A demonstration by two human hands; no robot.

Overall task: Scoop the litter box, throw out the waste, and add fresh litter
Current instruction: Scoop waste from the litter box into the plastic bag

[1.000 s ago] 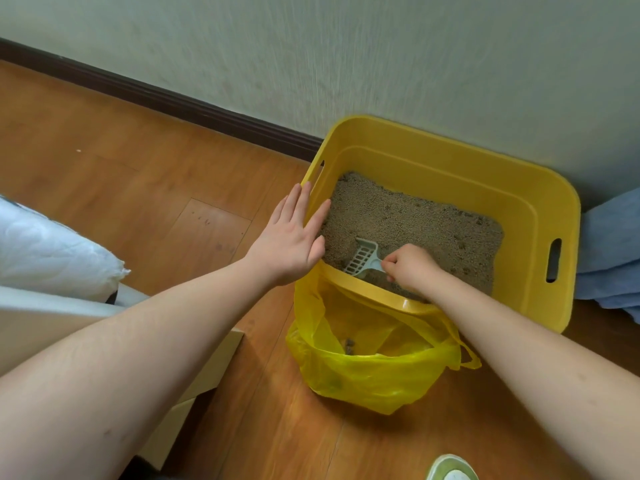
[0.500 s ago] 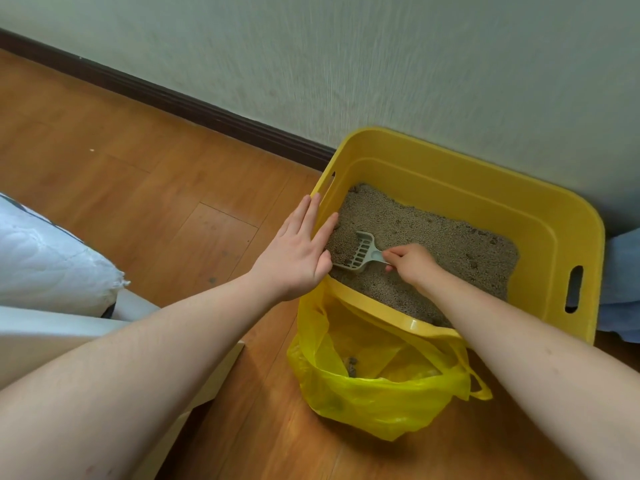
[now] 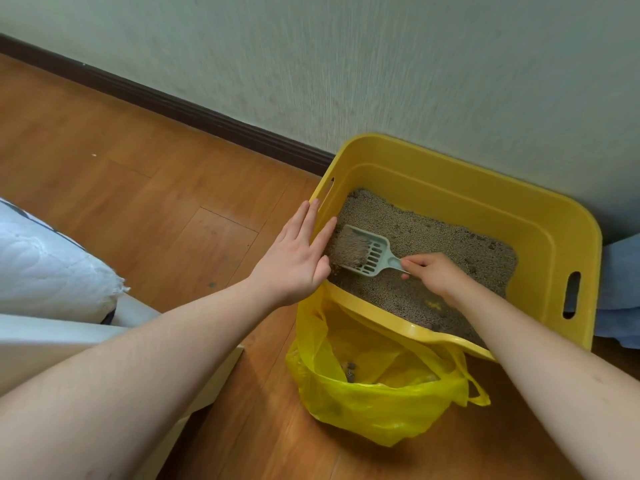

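A yellow plastic litter box (image 3: 540,216) stands on the wood floor against the wall, holding grey-brown litter (image 3: 446,237). My right hand (image 3: 436,271) grips the handle of a pale green slotted scoop (image 3: 372,252), which is lifted just above the litter with a heap of litter on its left half. My left hand (image 3: 298,261) lies flat with straight fingers against the box's left wall at the rim. A yellow plastic bag (image 3: 374,407) stands open in front of the box, with a few dark clumps inside.
A white padded cushion (image 3: 48,268) on a pale frame lies at the left. Blue fabric (image 3: 620,292) sits to the right of the box. A dark skirting board (image 3: 166,102) runs along the wall. Bare wood floor stretches to the left of the box.
My right hand has pushed the scoop leftward through the litter and raised it loaded. The left hand stays on the box's left wall. The view has shifted slightly.
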